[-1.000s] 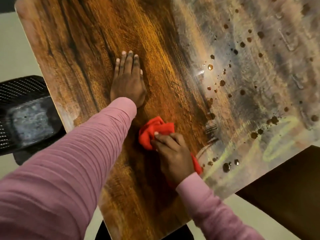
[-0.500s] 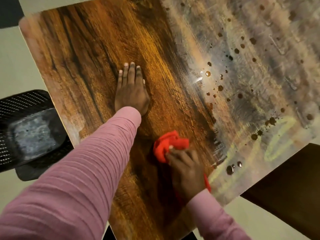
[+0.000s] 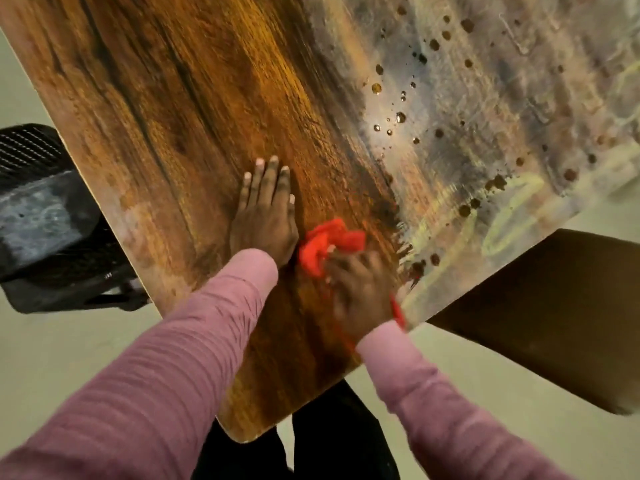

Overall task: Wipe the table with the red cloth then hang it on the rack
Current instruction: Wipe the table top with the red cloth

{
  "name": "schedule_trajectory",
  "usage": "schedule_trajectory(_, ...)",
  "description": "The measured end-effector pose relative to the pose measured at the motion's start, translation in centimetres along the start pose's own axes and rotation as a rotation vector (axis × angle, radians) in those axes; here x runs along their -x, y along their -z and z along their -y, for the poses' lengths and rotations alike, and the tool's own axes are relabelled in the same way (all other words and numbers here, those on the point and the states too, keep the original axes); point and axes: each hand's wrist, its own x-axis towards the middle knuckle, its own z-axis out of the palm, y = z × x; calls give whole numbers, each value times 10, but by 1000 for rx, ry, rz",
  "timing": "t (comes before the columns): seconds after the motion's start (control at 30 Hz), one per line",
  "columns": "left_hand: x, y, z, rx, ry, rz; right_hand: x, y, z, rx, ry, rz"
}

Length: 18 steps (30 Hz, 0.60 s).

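Wood table (image 3: 194,109), droplets (image 3: 401,116), black chair (image 3: 48,216)

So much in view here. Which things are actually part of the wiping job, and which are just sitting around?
Part of the job:
- red cloth, bunched under the right hand
- wooden table, with dark droplets and smears on its far side
- left hand, pressed flat on the table

Just around:
- black mesh chair, left of the table
- dark brown board, at the right

No rack is in view.
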Motion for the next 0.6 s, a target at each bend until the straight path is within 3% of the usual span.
schedule_trajectory(0.13,-4,-5,1,-47,-9,-32,35,0,-6,-8,173,55)
schedule_trajectory(0.3,-1,-12,3,-125,-4,-57,2,32,-76,133,-151,-93)
schedule_trajectory(0.4,-2,-14,4,-132,4,-68,4,28,-73,81,-265,-184)
schedule_trajectory(0.6,-3,-14,2,-126,-5,-73,120,-19,14,-90,56,-16)
